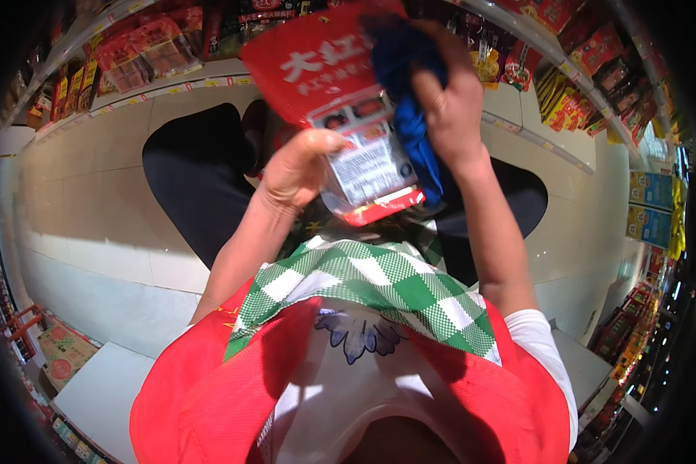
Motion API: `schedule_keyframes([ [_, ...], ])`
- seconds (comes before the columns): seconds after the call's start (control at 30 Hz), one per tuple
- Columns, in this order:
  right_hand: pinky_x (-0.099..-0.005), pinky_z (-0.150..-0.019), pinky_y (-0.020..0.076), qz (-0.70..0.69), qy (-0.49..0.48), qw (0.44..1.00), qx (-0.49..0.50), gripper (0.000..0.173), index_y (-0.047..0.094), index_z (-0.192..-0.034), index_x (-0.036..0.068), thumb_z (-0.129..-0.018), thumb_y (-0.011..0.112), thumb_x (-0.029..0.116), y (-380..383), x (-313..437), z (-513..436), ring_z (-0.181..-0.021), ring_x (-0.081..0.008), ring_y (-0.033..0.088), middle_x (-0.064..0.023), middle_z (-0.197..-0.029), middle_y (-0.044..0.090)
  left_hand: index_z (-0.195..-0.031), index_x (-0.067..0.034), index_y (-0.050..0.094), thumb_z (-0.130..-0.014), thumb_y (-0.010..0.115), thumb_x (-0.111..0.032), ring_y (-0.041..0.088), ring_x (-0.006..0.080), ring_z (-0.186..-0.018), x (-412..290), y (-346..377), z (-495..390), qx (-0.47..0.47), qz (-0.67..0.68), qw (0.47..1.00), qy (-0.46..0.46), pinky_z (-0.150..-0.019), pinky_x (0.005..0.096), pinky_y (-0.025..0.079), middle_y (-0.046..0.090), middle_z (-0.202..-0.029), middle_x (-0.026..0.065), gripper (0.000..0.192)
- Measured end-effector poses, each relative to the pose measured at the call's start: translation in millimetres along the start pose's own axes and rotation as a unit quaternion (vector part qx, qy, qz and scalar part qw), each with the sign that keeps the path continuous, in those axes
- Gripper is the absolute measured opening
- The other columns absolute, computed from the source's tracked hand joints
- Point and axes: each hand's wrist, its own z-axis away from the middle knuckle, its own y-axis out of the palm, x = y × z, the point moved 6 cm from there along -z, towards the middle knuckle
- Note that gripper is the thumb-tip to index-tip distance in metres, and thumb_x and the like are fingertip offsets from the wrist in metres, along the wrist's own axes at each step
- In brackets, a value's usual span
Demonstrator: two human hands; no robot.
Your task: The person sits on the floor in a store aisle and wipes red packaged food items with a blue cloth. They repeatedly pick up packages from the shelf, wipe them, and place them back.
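Observation:
My left hand [304,165] grips the lower left edge of a red plastic food pouch [325,64], its thumb on the side that faces me. The pouch bears large white writing, small food pictures and a pale printed panel. At its right side my right hand [455,98] holds a bunched blue cloth [414,116], which lies against the pouch and hangs down along its edge. Some of the cloth and the upper part of the pouch are blurred. Both hands are above my lap, between my bent knees.
Shelves with packaged foods [151,49] curve across the top; their front rail [180,87] carries price tags. More packets [565,104] stand at the upper right. Tiled floor [93,191] shows at both sides. A printed carton [64,354] sits at the lower left, beside a pale flat surface [107,394].

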Motion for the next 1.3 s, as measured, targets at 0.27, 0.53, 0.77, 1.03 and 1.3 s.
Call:
schedule_keyframes([
  [0.27, -0.0449, -0.104, 0.0508, -0.524, 0.461, 0.705, -0.125, 0.05, 0.047, -0.146, 0.003, -0.11, 0.037, 0.037, -6.4, -166.4, 70.1, -0.116, -0.0339, 0.063, -0.0194, -0.132, 0.062, -0.14, 0.0, 0.052, -0.087, 0.067, -0.009, 0.063, 0.0311, -0.121, -89.8, -34.6, 19.0, -0.141, -0.117, 0.96, 0.211, -0.103, 0.0466, 0.052, 0.064, -0.132, 0.0172, 0.056],
  [0.53, -0.044, -0.095, 0.0561, -0.559, 0.438, 0.667, -0.223, 0.047, 0.053, -0.137, 0.001, -0.109, 0.041, 0.036, -45.3, -176.0, 68.4, -0.108, -0.0327, 0.067, -0.0184, -0.12, 0.068, -0.136, -0.007, 0.057, -0.082, 0.071, -0.008, 0.071, 0.0253, -0.097, -22.6, -91.3, -6.2, -0.251, -0.556, 0.787, 0.096, -0.081, 0.0363, 0.057, 0.073, -0.11, 0.0111, 0.057],
  [0.77, -0.0421, -0.094, 0.0569, -0.673, 0.335, 0.643, -0.145, 0.048, 0.049, -0.14, -0.002, -0.109, 0.042, 0.034, -50.3, -153.4, 62.7, -0.106, -0.0315, 0.069, -0.0195, -0.118, 0.068, -0.157, -0.019, 0.035, -0.078, 0.073, -0.02, 0.03, 0.0473, -0.146, 58.6, -96.9, 0.0, -0.092, -0.949, 0.298, 0.051, -0.116, 0.0662, 0.019, 0.029, -0.162, 0.0222, 0.088],
  [1.03, -0.0409, -0.093, 0.057, -0.597, 0.406, 0.664, -0.194, 0.049, 0.048, -0.141, -0.003, -0.109, 0.043, 0.034, -49.6, -156.2, 69.6, -0.105, -0.0313, 0.068, -0.0205, -0.119, 0.067, -0.161, -0.019, 0.026, -0.086, 0.068, -0.038, 0.005, 0.0572, -0.15, 98.8, -171.5, 21.3, -0.046, -0.938, 0.322, -0.12, -0.115, 0.0731, 0.002, 0.008, -0.164, 0.0327, 0.088],
  [1.3, -0.0414, -0.095, 0.056, -0.682, 0.371, 0.603, -0.181, 0.048, 0.047, -0.142, -0.002, -0.108, 0.044, 0.033, -45.9, -170.8, 76.7, -0.107, -0.0311, 0.067, -0.0189, -0.12, 0.066, -0.161, -0.024, 0.023, -0.083, 0.075, -0.051, 0.005, 0.0521, -0.152, 91.3, -143.7, 12.6, -0.062, -0.919, 0.335, -0.196, -0.116, 0.0713, 0.004, 0.007, -0.165, 0.0295, 0.098],
])
